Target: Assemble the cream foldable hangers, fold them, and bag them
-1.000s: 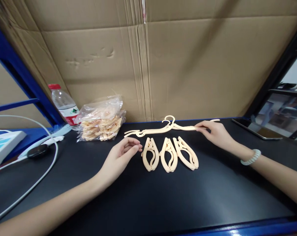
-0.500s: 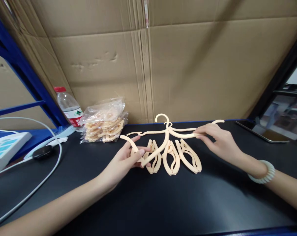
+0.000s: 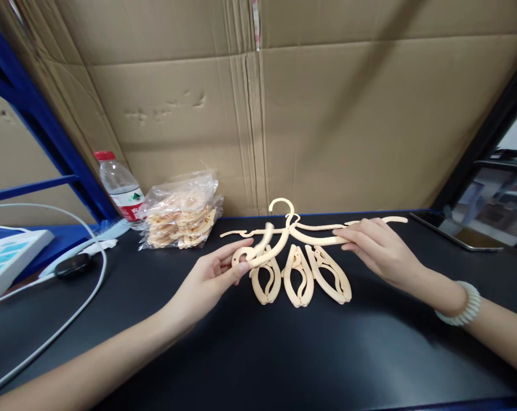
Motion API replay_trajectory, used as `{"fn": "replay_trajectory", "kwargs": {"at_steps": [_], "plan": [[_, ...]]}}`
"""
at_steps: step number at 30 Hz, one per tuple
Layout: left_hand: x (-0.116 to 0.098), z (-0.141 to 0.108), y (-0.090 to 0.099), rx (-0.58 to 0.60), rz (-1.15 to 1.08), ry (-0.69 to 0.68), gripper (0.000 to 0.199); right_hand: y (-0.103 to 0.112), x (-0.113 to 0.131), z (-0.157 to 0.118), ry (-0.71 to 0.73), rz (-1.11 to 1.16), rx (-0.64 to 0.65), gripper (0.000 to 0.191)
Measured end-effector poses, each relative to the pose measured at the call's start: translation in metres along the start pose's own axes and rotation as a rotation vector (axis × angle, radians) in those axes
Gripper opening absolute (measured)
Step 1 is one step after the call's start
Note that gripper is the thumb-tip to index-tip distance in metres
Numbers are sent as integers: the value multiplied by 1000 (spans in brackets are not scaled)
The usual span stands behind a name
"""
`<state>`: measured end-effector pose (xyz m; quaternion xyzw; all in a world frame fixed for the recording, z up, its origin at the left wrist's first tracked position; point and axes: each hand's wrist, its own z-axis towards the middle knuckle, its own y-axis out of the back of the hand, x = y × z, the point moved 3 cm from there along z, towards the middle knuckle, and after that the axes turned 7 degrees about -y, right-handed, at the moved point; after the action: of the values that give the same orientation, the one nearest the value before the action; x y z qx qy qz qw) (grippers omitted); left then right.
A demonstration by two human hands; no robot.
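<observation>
A beige folding clothes hanger (image 3: 314, 240) is held up between my hands, its hook pointing upward. My left hand (image 3: 211, 274) pinches the joint of its left arm, where the end piece is folded inward toward the hook. The fingers of my right hand (image 3: 376, 245) are closed on the right arm, hiding part of it. Just behind, an unfolded hanger (image 3: 267, 232) of the same kind lies on the table. Below the held one lie three folded hangers: a left one (image 3: 277, 277), a middle one (image 3: 287, 279) and a right one (image 3: 343, 279).
A clear plastic bag of hangers (image 3: 181, 220) sits at the back left beside a red-capped bottle (image 3: 124, 191). White cables and a black adapter (image 3: 73, 265) lie at the left. At the back right is a dark flat device (image 3: 455, 231). Cardboard (image 3: 348, 114) stands behind the table.
The left end piece of the held hanger has swung from pointing outward to folded inward. My left hand has shifted slightly up. My right hand stays on the right arm.
</observation>
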<state>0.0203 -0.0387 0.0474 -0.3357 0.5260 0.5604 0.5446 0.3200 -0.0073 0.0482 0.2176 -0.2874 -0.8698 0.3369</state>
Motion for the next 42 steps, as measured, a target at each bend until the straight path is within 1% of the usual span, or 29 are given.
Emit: {"fn": "replay_trajectory", "kwargs": {"at_steps": [3,4,6,8,11,14,16,18,23,25,28,30,32,35,37,38,40,42], "plan": [[6,2,5,-55,25,-21,43,-2,-1,1,17,8,41,31],[8,2,7,-75,22,-32,42,-2,-2,1,11,-16,31,31],[10,3,9,-103,16,-46,41,0,-4,1,-14,-131,-15,22],[10,3,9,-110,17,-48,40,2,-6,1,-50,-281,-47,13],[7,2,8,-97,24,-56,38,3,-6,0,-116,-418,-38,15],[5,1,6,-96,38,-76,35,2,-5,-3,-138,-476,-54,16],[5,1,6,-107,42,-85,34,1,-4,-5,-140,-447,-69,17],[4,0,7,-116,40,-88,34,0,-5,-5,-168,-338,-79,18],[4,0,5,-118,50,-70,36,-2,-7,-4,-279,117,-102,24],[4,0,4,-116,57,-61,38,-3,-7,-3,-342,255,-115,22],[3,0,3,-120,60,-58,39,-6,-8,-3,-515,488,-75,16],[3,-1,2,-127,60,-56,38,-10,-11,-3,-648,711,-25,18],[2,-1,3,-138,56,-57,38,-12,-13,-4,-745,902,4,22],[1,-2,3,-154,34,-62,35,-14,-18,-5,-853,1087,-10,27],[0,-3,3,-161,4,-63,32,-16,-18,-5,-934,1254,-36,31],[0,-3,2,-162,-14,-63,29,-18,-17,-5,-965,1346,-54,31],[-3,-5,0,-161,-51,-55,25,-21,-12,-4,-993,1494,-79,24],[-6,-7,-5,-155,-82,-42,22,-23,-2,-2,-996,1569,-71,16]]}}
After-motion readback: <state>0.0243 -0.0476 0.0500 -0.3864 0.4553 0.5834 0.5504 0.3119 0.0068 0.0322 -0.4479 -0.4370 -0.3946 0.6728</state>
